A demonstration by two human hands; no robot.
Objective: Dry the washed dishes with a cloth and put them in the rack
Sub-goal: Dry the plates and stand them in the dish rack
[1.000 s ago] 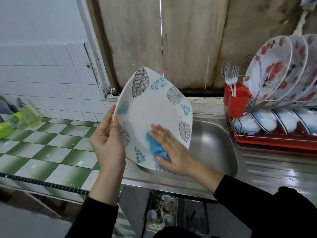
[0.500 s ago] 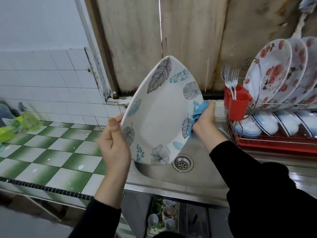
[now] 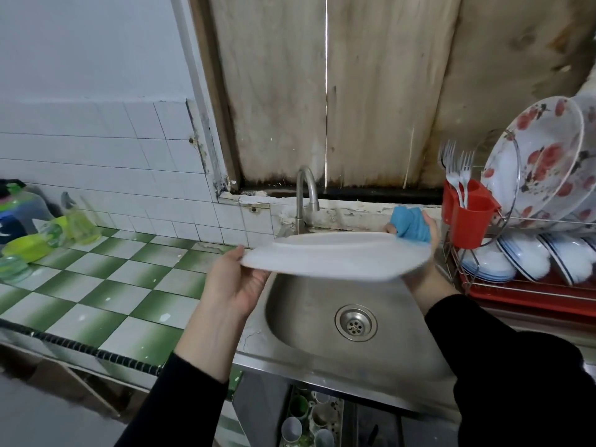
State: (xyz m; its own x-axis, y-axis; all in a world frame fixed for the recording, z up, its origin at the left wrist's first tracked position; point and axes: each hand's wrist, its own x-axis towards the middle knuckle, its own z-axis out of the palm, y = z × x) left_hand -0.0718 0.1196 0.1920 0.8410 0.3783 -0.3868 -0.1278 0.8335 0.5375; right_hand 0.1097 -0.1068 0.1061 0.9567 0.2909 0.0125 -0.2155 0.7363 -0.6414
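The left hand (image 3: 235,285) is holding the plate (image 3: 335,256) by its left rim, thumb at the edge and fingers curled under. The right hand (image 3: 433,232) is gripping the far right rim with the blue cloth (image 3: 411,224) bunched between its fingers and the plate, though most of that hand is hiding behind the plate. The plate is lying nearly flat in the air over the sink (image 3: 306,317), in front of the tap (image 3: 306,191). A plain white face with a raised ring is showing on top, likely the underside, and it is blurring. To me the drying step is nearing its end, with the back or the rim getting its wipe. The rack (image 3: 516,291) is standing just to the right, holding flowered plates (image 3: 535,159) upright, bowls (image 3: 522,256) below and a red cup (image 3: 467,221) of forks (image 3: 458,169) at its near corner. The next move is calling for tipping the plate on edge and carrying it right, clearing the forks to reach an open slot. The green tiled table (image 3: 96,285) is lying to the left.
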